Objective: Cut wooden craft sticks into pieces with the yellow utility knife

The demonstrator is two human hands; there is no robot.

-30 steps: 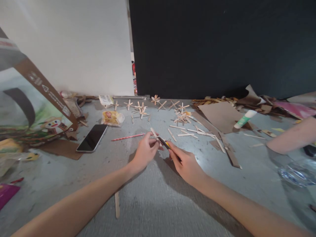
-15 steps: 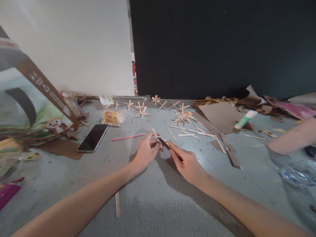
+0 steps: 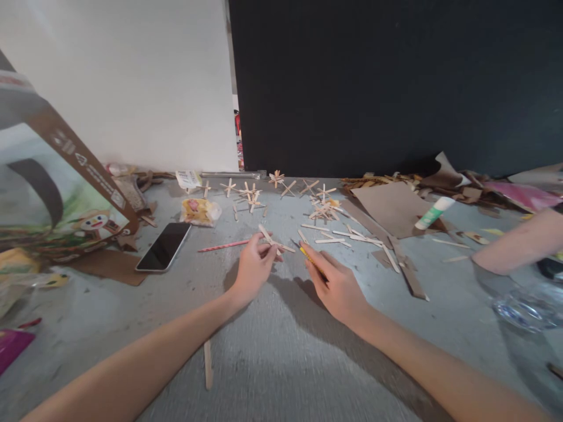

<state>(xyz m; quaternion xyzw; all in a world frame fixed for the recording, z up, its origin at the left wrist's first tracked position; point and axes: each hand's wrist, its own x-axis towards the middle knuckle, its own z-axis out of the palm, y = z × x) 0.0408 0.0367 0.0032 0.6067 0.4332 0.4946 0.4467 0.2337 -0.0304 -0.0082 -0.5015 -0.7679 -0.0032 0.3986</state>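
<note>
My left hand (image 3: 254,264) is closed on crossed wooden craft sticks (image 3: 266,235), with one stick pointing up and another out to the right. In my right hand (image 3: 338,287) is a yellow and black utility knife (image 3: 311,260), its tip pointing up and left, apart from the sticks. Loose craft sticks (image 3: 331,234) lie beyond my right hand. Several crossed-stick pieces (image 3: 252,196) stand farther back on the grey table (image 3: 264,363). Left of my left hand lies a red striped pencil (image 3: 223,246).
A phone (image 3: 164,246) and a wrapped snack (image 3: 200,211) lie at left, beside a large printed bag (image 3: 65,176). At right are cardboard (image 3: 389,205), a glue stick (image 3: 434,213), a clear plastic item (image 3: 528,308) and another person's arm (image 3: 519,239). One stick (image 3: 208,364) lies near my left forearm.
The knife has come away from the craft sticks towards the right. My left hand has shifted slightly left and turned, so the crossed sticks now show more plainly.
</note>
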